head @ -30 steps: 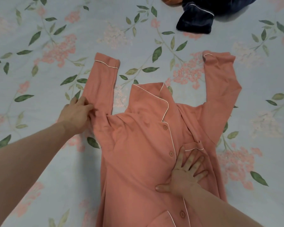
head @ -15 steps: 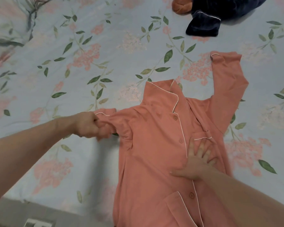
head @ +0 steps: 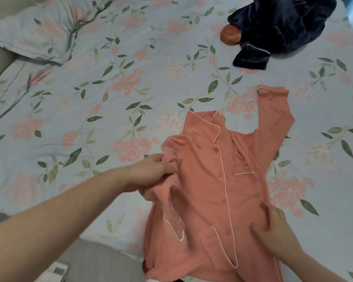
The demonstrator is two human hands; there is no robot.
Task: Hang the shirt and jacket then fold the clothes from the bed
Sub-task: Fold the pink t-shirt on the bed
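**Left sleeve folded in; right sleeve is next**

Nearest: right hand (head: pixel 273 228) lies flat, fingers spread and gripping nothing, pinning the pink pyjama shirt (head: pixel 204 192) at its lower front. Shirt lies face up on the bed (head: pixel 110 102), long axis running away from the person, collar at far end. Left hand (head: pixel 151 171) w/ fingers closed on the left sleeve by the shoulder, sleeve doubled back along the body. Farther: the right sleeve (head: pixel 273 123) points up and away, on the right hand's side, so that hand is nearer. Beyond, a navy garment pile (head: pixel 273 27), well apart.
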